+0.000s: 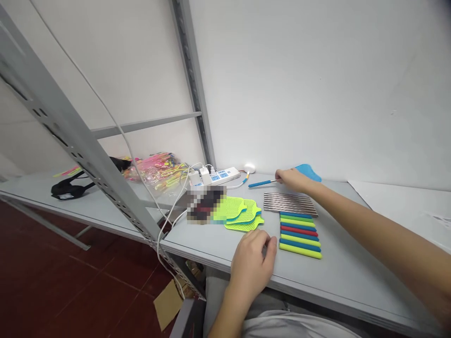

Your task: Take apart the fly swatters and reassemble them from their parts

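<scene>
No text, brand or number can be read. The white power strip carries small blue markings around its sockets, too small to make out. A pale label on the black strapped item at the left is also illegible. Faint grey print shows on the white sheet at the right end of the worktop, but its characters cannot be told.

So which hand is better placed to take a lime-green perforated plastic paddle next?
Likely the left hand: seemingly empty, beside those paddles; the right hand holds a blue-handled swatter.
</scene>
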The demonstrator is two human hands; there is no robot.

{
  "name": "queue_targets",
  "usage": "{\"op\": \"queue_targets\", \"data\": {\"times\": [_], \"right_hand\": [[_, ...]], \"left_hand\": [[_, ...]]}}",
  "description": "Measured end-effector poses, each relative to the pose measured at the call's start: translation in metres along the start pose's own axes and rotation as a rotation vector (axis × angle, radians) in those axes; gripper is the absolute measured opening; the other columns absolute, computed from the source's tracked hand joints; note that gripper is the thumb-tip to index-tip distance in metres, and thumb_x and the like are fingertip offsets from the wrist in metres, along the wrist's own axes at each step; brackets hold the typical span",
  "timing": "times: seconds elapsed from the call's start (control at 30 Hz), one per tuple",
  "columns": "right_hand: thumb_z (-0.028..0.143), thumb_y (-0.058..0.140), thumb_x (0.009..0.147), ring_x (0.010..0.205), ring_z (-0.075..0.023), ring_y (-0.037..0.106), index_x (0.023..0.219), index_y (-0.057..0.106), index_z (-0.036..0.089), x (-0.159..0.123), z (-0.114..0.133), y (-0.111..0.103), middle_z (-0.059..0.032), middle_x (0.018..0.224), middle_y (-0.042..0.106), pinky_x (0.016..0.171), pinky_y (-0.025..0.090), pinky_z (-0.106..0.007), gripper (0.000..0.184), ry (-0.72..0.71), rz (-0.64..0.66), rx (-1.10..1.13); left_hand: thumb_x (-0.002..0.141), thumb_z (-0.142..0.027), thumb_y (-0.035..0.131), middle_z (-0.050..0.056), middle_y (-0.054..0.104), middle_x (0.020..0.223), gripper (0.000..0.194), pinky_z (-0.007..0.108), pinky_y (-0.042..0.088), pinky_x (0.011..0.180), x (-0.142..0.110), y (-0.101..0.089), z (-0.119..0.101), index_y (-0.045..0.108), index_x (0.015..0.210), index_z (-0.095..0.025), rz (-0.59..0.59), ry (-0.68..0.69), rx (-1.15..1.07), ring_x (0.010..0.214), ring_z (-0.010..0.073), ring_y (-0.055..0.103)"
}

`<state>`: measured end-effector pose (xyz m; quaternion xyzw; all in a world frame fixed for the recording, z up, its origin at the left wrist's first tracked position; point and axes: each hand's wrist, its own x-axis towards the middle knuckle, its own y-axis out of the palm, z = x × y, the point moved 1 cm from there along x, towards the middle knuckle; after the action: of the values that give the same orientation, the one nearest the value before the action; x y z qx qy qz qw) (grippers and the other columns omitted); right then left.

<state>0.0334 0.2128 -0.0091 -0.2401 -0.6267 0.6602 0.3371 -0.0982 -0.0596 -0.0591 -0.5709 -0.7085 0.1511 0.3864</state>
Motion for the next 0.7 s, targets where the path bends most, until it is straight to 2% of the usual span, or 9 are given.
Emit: {"op": "queue_targets", "data": {"times": [0.1,0.2,0.27,0.3,0.37,0.4,0.47,0.57,0.7], "right_hand": [[0.029,0.039,0.102,0.079,-0.0193,0.061,0.108,0.059,0.02,-0.046,0.0,-0.039,-0.0045,0.075,0.065,0.095,0.041,-0.046,0.023,0.019,-0.073,0.008],[0.044,0.033,0.102,0.077,-0.0203,0.059,0.111,0.054,0.027,-0.124,0.02,-0.074,-0.0012,0.077,0.064,0.077,0.045,-0.037,0.029,0.014,-0.081,0.051],[0.047,0.034,0.101,0.083,-0.0211,0.058,0.103,0.056,0.027,-0.184,0.049,-0.083,-0.0023,0.087,0.065,0.072,0.043,-0.034,0.03,-0.047,-0.079,0.091],[0.046,0.035,0.101,0.083,-0.021,0.058,0.098,0.057,0.027,-0.213,0.065,-0.082,-0.0021,0.087,0.065,0.072,0.042,-0.033,0.029,-0.087,-0.1,0.075],[0.04,0.039,0.101,0.077,-0.0196,0.058,0.095,0.057,0.027,-0.263,0.096,-0.07,-0.0012,0.086,0.064,0.068,0.04,-0.031,0.024,-0.11,-0.086,0.063],[0.037,0.039,0.101,0.07,-0.0185,0.057,0.093,0.057,0.027,-0.281,0.108,-0.062,0.0002,0.081,0.063,0.062,0.038,-0.03,0.022,-0.108,-0.1,0.073],[0.03,0.04,0.101,0.064,-0.0168,0.056,0.09,0.055,0.027,-0.304,0.122,-0.043,0.0019,0.076,0.062,0.058,0.037,-0.029,0.019,-0.121,-0.029,0.131],[0.027,0.041,0.101,0.069,-0.0163,0.06,0.092,0.054,0.027,-0.311,0.123,-0.026,0.0032,0.082,0.064,0.058,0.037,-0.028,0.015,-0.067,0.065,0.21],[0.034,0.037,0.103,0.07,-0.0173,0.058,0.096,0.054,0.027,-0.301,0.115,-0.026,0.0024,0.081,0.062,0.06,0.036,-0.029,0.019,0.041,0.019,0.227]], "left_hand": [[0.098,-0.031,0.046,0.002,0.056,0.075,0.026,0.029,0.036,0.068,0.001,-0.002,0.001,0.052,0.076,-0.02,-0.098,0.004,-0.203,0.075,0.0169,0.051],[0.098,-0.032,0.048,0.003,0.059,0.091,0.016,0.028,0.042,0.075,0.002,-0.007,-0.006,0.057,0.092,-0.02,-0.465,-0.017,-0.634,0.077,0.0149,0.054],[0.097,-0.037,0.048,0.006,0.057,0.11,0.019,0.03,0.045,0.079,-0.002,-0.009,-0.021,0.056,0.107,-0.022,-0.641,-0.003,-0.91,0.086,0.0161,0.057],[0.097,-0.04,0.048,0.007,0.056,0.118,0.023,0.032,0.046,0.081,-0.006,-0.008,-0.032,0.056,0.111,-0.023,-0.64,0.018,-1.022,0.091,0.0179,0.058],[0.098,-0.043,0.045,0.008,0.06,0.117,0.026,0.036,0.047,0.082,-0.017,-0.002,-0.057,0.058,0.109,-0.023,-0.502,0.074,-1.205,0.093,0.0207,0.06],[0.099,-0.041,0.04,0.008,0.065,0.104,0.026,0.036,0.047,0.08,-0.024,0.002,-0.069,0.06,0.103,-0.023,-0.395,0.061,-1.307,0.088,0.0205,0.061],[0.102,-0.042,0.03,0.003,0.065,0.071,0.036,0.035,0.047,0.074,-0.038,0.012,-0.087,0.059,0.089,-0.024,-0.286,0.052,-1.536,0.071,0.0187,0.06],[0.102,-0.044,0.027,0.0,0.06,0.056,0.041,0.033,0.047,0.072,-0.047,0.026,-0.096,0.056,0.081,-0.024,-0.251,-0.023,-1.71,0.06,0.0161,0.058],[0.101,-0.045,0.032,0.002,0.066,0.071,0.037,0.035,0.052,0.079,-0.043,0.037,-0.081,0.06,0.09,-0.023,-0.256,-0.093,-1.63,0.072,0.0171,0.064]]}}
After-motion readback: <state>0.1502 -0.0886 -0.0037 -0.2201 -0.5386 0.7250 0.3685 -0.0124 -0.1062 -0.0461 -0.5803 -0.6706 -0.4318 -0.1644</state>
